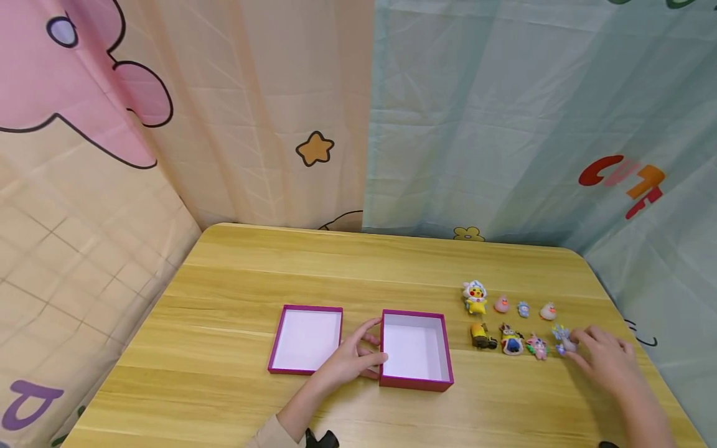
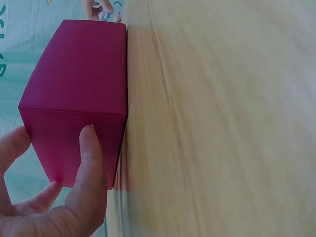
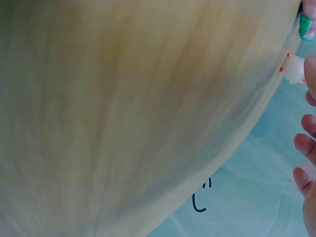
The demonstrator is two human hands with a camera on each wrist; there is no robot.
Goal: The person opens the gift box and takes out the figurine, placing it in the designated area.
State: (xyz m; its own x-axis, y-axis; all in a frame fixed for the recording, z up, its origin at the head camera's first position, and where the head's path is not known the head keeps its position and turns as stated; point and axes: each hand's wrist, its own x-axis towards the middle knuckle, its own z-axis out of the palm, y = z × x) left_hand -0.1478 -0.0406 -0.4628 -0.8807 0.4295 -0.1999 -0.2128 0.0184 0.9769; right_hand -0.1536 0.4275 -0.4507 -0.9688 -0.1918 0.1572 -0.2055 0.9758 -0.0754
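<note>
A magenta box (image 1: 416, 348) with a white inside stands with its top uncovered on the table. My left hand (image 1: 355, 358) holds its left side, thumb at the rim and other fingers against the outer wall; in the left wrist view, fingertips (image 2: 89, 136) press that wall. At the right end of the front row of toys, my right hand (image 1: 607, 361) pinches a small grey-blue figurine (image 1: 562, 340) between thumb and forefinger. Beside it stand a pink figurine (image 1: 537, 346) and a minion figurine (image 1: 512, 340). The right wrist view catches only fingers at its right edge.
Left of the box lies its shallow lid (image 1: 307, 341), white inside up. Behind the front row stand a Pikachu figurine (image 1: 475, 297), a pink duck (image 1: 501, 303), a small blue figurine (image 1: 523, 309) and a white duck (image 1: 548, 311). A yellow-and-black toy (image 1: 482, 336) begins the front row.
</note>
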